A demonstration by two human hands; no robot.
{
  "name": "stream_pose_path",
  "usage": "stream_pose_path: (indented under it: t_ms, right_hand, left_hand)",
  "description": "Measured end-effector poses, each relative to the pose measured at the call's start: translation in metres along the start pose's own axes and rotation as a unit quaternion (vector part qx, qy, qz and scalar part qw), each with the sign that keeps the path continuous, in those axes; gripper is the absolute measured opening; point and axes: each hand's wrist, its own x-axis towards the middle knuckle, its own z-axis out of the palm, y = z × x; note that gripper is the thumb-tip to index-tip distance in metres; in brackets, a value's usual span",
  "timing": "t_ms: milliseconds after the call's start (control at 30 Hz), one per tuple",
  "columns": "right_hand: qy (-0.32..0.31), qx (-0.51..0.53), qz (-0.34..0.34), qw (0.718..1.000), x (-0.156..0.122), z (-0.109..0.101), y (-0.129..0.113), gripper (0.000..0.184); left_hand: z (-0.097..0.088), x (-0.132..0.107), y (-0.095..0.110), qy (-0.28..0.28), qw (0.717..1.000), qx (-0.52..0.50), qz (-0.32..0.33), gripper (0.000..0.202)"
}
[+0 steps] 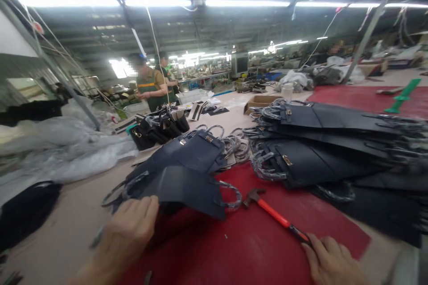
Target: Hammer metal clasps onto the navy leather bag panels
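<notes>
My left hand [133,225] is closed on the near edge of a dark navy bag panel [189,187], which is tilted up over the red mat [234,249]. Plastic-wrapped handles stick out from both ends of this panel. In my right hand [331,260] is the black grip end of a claw hammer [276,213]. Its orange-red shaft points away to the left, and its metal head is at the mat beside one wrapped handle. Behind the held panel lie more navy bag panels [187,151] with gold-coloured clasps.
A tall stack of navy bag panels [334,142] fills the right side. Black bags [158,129] stand farther back, near a cardboard box [262,103]. Clear plastic sheeting [67,142] heaps up at left. A green tool [403,96] stands far right. Two people [152,87] are beyond the table.
</notes>
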Motion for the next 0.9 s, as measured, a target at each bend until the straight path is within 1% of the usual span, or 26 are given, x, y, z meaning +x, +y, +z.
stream_pose_path:
  t_ms: [67, 100, 133, 167, 200, 233, 267, 333, 400, 467, 500, 567, 667, 700, 767, 833, 900]
  right_hand:
    - [0.008, -0.018, 0.001, 1.000, 0.003, -0.003, -0.005, 0.026]
    - [0.013, -0.024, 0.003, 1.000, 0.003, -0.004, -0.006, 0.029]
    - [0.018, -0.027, 0.005, 0.999, 0.004, -0.005, -0.007, 0.030]
    - [0.020, -0.030, 0.006, 0.999, 0.004, -0.005, -0.008, 0.032]
    - [0.021, -0.030, 0.005, 0.999, 0.005, -0.005, -0.008, 0.034]
    - [0.021, -0.030, 0.003, 0.999, 0.005, -0.004, -0.008, 0.036]
    - [0.021, -0.028, 0.002, 0.999, 0.006, -0.004, -0.008, 0.037]
    - [0.027, -0.020, 0.004, 0.999, 0.008, -0.002, -0.009, 0.040]
    - [0.031, -0.013, 0.009, 0.999, 0.011, -0.002, -0.011, 0.043]
    - [0.026, -0.011, 0.009, 1.000, 0.012, -0.003, -0.012, 0.044]
    - [0.022, -0.012, 0.008, 1.000, 0.013, -0.004, -0.013, 0.045]
    - [0.014, -0.010, 0.009, 1.000, 0.013, -0.005, -0.013, 0.047]
    - [-0.006, -0.005, 0.016, 1.000, 0.013, -0.004, -0.012, 0.049]
    - [-0.016, -0.003, 0.019, 1.000, 0.013, -0.003, -0.011, 0.049]
    - [-0.038, -0.001, 0.027, 0.999, 0.014, -0.001, -0.010, 0.049]
    - [-0.055, 0.001, 0.034, 0.998, 0.015, -0.001, -0.009, 0.051]
    - [-0.062, -0.005, 0.040, 0.997, 0.015, -0.003, -0.010, 0.056]
  left_hand:
    - [-0.035, 0.014, 0.047, -0.026, 0.999, -0.014, 0.028, 0.018]
    - [-0.049, 0.020, 0.071, -0.029, 0.998, -0.028, 0.038, 0.015]
    - [-0.060, 0.027, 0.094, -0.044, 0.997, -0.047, 0.049, 0.012]
    - [-0.069, 0.034, 0.117, -0.088, 0.992, -0.072, 0.051, 0.009]
    - [-0.074, 0.039, 0.138, -0.127, 0.985, -0.104, 0.055, 0.002]
    - [-0.076, 0.044, 0.158, -0.160, 0.976, -0.135, 0.057, 0.007]
    - [-0.076, 0.046, 0.176, -0.179, 0.967, -0.169, 0.059, 0.010]
    - [-0.068, 0.046, 0.207, -0.223, 0.946, -0.232, 0.045, 0.009]
    - [-0.057, 0.038, 0.228, -0.261, 0.924, -0.280, -0.011, 0.009]
    - [-0.049, 0.023, 0.238, -0.278, 0.902, -0.316, -0.094, 0.011]
    - [-0.047, 0.014, 0.239, -0.276, 0.894, -0.325, -0.140, 0.012]
    - [-0.047, -0.006, 0.233, -0.263, 0.878, -0.319, -0.241, 0.016]
    - [-0.054, -0.042, 0.212, -0.259, 0.846, -0.273, -0.377, 0.030]
    - [-0.058, -0.054, 0.206, -0.265, 0.836, -0.266, -0.401, 0.034]
    - [-0.068, -0.077, 0.197, -0.272, 0.825, -0.272, -0.413, 0.036]
    - [-0.084, -0.096, 0.196, -0.271, 0.828, -0.292, -0.395, 0.034]
    - [-0.103, -0.109, 0.202, -0.271, 0.833, -0.316, -0.365, 0.036]
